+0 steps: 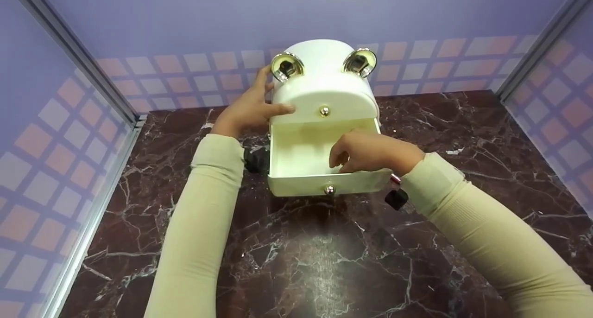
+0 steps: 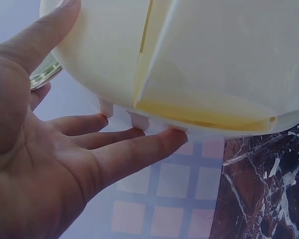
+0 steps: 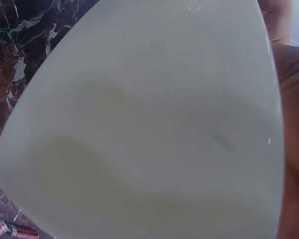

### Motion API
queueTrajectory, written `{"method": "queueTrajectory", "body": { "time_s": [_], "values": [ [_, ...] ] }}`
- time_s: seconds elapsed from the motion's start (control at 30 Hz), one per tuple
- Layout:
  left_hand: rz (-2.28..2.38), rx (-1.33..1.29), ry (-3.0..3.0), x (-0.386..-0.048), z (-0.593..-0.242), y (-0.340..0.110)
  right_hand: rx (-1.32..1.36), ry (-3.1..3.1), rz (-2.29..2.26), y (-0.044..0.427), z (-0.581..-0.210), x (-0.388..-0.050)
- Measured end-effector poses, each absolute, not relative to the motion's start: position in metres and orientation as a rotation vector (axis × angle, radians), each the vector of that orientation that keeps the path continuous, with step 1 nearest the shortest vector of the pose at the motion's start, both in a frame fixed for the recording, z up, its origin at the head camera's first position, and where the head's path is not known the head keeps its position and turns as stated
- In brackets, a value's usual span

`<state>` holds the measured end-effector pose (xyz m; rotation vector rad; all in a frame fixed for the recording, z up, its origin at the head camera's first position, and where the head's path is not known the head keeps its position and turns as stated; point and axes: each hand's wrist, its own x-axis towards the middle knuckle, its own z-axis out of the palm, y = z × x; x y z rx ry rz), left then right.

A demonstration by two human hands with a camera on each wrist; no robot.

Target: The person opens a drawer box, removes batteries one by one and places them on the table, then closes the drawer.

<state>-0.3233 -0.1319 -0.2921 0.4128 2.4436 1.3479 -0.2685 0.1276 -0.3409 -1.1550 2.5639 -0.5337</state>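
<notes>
A white drawer box [image 1: 322, 70] with gold-rimmed round eyes stands against the back wall. Its lower drawer [image 1: 299, 185], with a gold knob, is pulled out; the upper part stays closed. My left hand [image 1: 252, 102] rests on the box's left side, thumb on the front face and fingers spread nearly straight along the side, as the left wrist view also shows. My right hand [image 1: 366, 150] reaches over the drawer's right part with bent fingers pointing down into it. Its fingertips are partly hidden, and the drawer wall [image 3: 154, 124] fills the right wrist view.
Red batteries [image 3: 22, 231] lie on the dark marbled table [image 1: 315, 262] near the drawer's right side. Purple walls [image 1: 199, 26] with checked bands enclose the table at the back and both sides. Black wrist devices [image 1: 396, 199] sit close to the drawer.
</notes>
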Motion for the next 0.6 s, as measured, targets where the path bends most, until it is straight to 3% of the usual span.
{"method": "queueTrajectory", "body": {
  "time_s": [0.6],
  "values": [
    [1.410,0.356,2.351,-0.319,-0.293,-0.134,-1.052,2.522,-0.336,0.106,-0.348,-0.273]
  ]
}}
